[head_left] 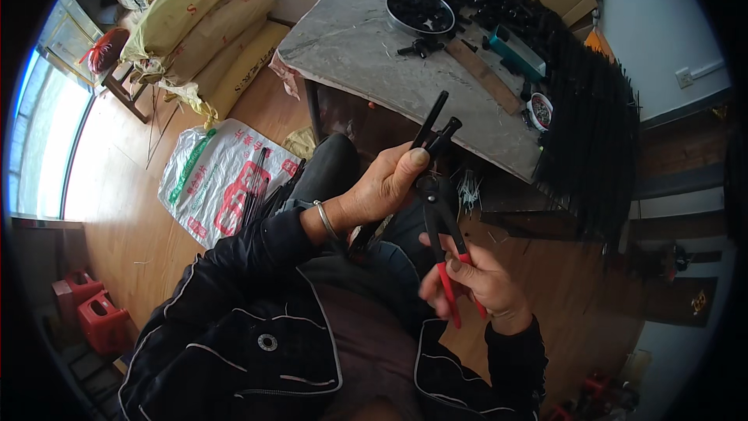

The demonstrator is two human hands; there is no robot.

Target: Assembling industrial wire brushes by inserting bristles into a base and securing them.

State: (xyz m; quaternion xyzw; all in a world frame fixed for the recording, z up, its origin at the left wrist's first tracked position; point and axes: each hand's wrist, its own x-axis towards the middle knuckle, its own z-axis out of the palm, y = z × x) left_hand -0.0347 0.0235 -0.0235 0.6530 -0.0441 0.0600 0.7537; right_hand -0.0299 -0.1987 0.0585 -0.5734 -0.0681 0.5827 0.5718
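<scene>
My left hand (pixel 386 179) is wrapped round a black rod-like piece (pixel 432 118) with a second, knobbed black end (pixel 447 129) beside it; the thumb lies along the top. Below the fist a long dark part continues toward my lap, partly hidden by the hand. In my right hand (pixel 485 279) are black pincers with red handles (pixel 446 222), the handles spread somewhat apart. Their jaws point up at the underside of the black piece, close to the left hand. Whether the jaws grip anything there I cannot make out.
A grey table (pixel 335 54) stands ahead with a round pan (pixel 421 12), black parts, a flat wooden strip (pixel 485 74), a teal box (pixel 516 54) and bundled black rods (pixel 596 140). Left are stacked sacks (pixel 214 39), a plastic bag (pixel 226 179) under rods, and red stools (pixel 104 320).
</scene>
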